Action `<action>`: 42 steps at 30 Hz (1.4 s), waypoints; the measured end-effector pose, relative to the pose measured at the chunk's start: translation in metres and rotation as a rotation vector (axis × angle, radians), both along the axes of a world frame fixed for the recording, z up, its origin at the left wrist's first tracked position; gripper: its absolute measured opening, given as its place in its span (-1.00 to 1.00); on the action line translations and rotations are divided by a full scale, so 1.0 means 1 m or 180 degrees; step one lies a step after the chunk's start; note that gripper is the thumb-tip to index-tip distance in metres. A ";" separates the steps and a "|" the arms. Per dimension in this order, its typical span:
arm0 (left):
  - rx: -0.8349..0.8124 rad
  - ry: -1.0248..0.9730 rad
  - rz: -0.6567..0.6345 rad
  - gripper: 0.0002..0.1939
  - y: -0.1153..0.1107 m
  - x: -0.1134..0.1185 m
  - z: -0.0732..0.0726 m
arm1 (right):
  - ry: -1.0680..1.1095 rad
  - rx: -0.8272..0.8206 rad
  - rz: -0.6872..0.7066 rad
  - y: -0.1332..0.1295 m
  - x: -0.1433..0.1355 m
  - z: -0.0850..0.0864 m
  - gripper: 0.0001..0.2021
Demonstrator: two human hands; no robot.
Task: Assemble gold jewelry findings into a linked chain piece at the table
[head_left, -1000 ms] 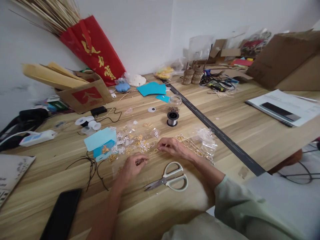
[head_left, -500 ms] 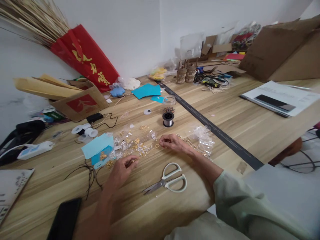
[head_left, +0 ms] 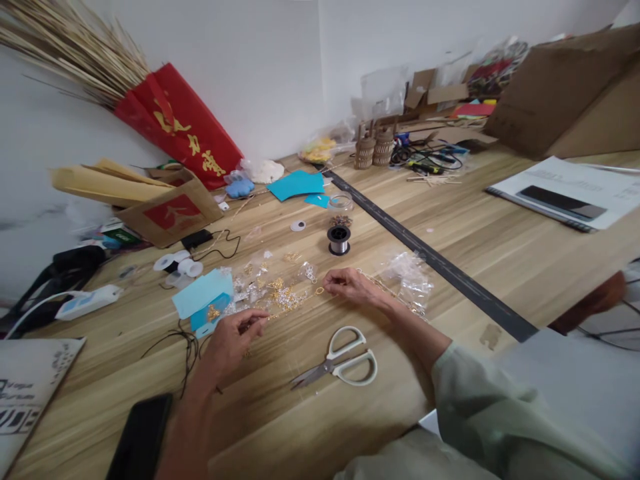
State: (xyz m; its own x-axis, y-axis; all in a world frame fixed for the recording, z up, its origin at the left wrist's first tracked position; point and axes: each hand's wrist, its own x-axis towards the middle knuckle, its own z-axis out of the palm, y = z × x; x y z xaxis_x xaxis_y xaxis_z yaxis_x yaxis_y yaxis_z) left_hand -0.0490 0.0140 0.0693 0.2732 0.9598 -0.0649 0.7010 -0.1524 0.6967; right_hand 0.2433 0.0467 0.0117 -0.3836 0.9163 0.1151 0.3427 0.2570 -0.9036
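Observation:
A thin gold chain (head_left: 296,305) runs between my two hands, low over the tabletop. One end of it is pinched in the fingers of my left hand (head_left: 239,335). At the other end, a small gold ring (head_left: 319,291) shows just beside the fingertips of my right hand (head_left: 346,285), which are closed on the chain end. Behind the chain lie gold and silver jewelry findings (head_left: 281,293), loose and in clear bags. Scissors with pale handles (head_left: 340,360) rest partly open on the wood, nearer to me.
A spool of clear line (head_left: 339,241) and a glass jar (head_left: 341,210) stand beyond my hands. More chain (head_left: 373,280) and clear plastic bags (head_left: 409,277) lie to the right. Blue cards (head_left: 203,293), black cord (head_left: 186,347) and a phone (head_left: 140,437) are at left.
My left hand has moved a little left, away from my right hand. More of the gold chain now shows stretched between them. The camera view has shifted slightly.

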 end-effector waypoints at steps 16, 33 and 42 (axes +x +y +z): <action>-0.0109 0.0357 -0.0156 -0.66 -0.008 -0.001 0.000 | -0.0139 -0.0006 -0.0129 0.000 0.000 0.000 -0.88; -0.0621 -0.1365 0.0416 -0.72 -0.005 0.007 0.001 | -0.0577 0.0083 -0.0107 0.001 0.007 0.003 -0.87; -0.0824 -0.2574 0.0683 -0.74 0.004 0.023 0.029 | -0.1233 0.0393 -0.0178 -0.002 0.001 0.007 -0.87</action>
